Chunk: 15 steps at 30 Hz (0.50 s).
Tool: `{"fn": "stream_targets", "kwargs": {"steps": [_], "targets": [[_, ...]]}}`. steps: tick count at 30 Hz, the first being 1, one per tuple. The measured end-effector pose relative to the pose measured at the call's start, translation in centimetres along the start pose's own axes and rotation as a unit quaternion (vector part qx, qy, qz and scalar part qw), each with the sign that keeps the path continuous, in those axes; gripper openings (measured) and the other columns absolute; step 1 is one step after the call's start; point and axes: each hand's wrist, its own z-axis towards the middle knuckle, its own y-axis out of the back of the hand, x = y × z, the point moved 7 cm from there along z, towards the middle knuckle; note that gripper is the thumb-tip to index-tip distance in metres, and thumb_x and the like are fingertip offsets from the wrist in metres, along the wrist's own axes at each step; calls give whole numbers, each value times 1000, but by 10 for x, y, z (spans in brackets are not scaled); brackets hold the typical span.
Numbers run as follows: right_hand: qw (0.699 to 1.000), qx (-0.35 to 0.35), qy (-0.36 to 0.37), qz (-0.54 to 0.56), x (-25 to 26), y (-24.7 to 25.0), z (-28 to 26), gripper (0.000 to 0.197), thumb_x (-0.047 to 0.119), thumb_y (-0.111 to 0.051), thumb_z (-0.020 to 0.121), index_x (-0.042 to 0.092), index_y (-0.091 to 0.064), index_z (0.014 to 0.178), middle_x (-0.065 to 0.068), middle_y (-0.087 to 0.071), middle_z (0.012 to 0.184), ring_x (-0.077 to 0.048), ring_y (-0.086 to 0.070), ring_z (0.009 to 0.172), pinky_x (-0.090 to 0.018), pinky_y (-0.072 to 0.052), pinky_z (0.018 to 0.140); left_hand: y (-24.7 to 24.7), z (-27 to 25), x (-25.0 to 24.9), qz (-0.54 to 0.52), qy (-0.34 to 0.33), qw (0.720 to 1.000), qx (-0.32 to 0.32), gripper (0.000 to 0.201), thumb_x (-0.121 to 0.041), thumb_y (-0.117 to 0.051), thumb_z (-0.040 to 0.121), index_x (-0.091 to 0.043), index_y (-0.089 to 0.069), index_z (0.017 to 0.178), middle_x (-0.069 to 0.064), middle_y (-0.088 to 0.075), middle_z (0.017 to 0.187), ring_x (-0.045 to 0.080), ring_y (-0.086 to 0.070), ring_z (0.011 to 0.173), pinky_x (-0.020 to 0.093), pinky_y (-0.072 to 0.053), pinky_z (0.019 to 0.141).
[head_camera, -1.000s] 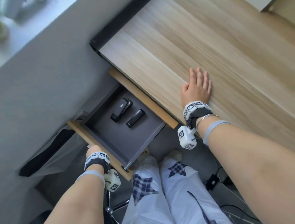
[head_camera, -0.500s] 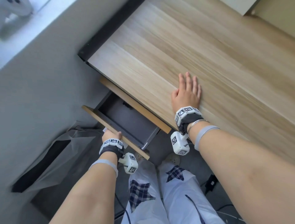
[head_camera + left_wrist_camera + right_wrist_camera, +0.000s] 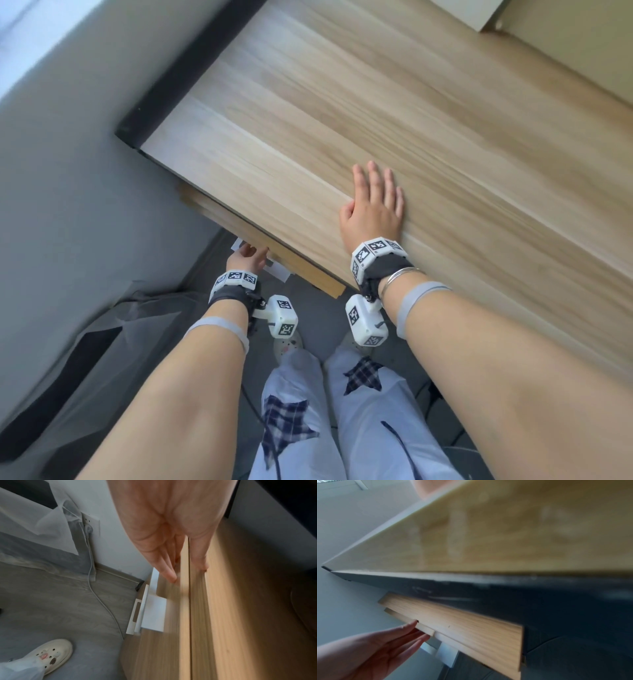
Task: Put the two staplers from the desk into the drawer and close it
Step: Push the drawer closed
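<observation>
Drawer [image 3: 301, 270] sits pushed in under the table [image 3: 394, 113], so the staplers inside are hidden. Left hand [image 3: 248, 260] has straight fingers flat on its front, likely to push it shut. Right hand [image 3: 373, 205] lies open on the table, maybe for balance.

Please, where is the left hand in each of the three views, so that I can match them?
Head: left hand lower left of centre, under the desk edge, at the drawer front.
Left wrist: top centre, fingers on the drawer front.
Right wrist: bottom left.
Shared landmark: the wooden drawer front.
</observation>
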Motion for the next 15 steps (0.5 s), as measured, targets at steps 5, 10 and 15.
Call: {"fn": "stream_targets", "kwargs": {"steps": [5,10,15], "targets": [[1000,12,-1,-3,1,-1,-1,65,25,-31,79,27,-38,144,0,-39,153,-28,-33,143,-45,-25,116,-2,13,-9,-25,1,999,21,65,8,-58,84,1,-32,144,15,-42,148,30,-46,133,40,-37,113],[1000,9,0,-6,1,1,0,66,25,-31,78,26,-40,143,-1,-41,152,-29,-36,142,-46,-28,115,-5,21,-6,-61,29,996,57,48,14,-50,87,1,-44,132,15,-56,132,26,-52,123,34,-42,106],[1000,5,-3,-5,3,1,0,66,26,-32,76,26,-42,142,-2,-43,151,-30,-38,140,-47,-29,114,2,29,-14,59,24,997,52,24,-2,-61,85,-16,-52,68,5,-57,66,14,-48,63,20,-36,60]]}}
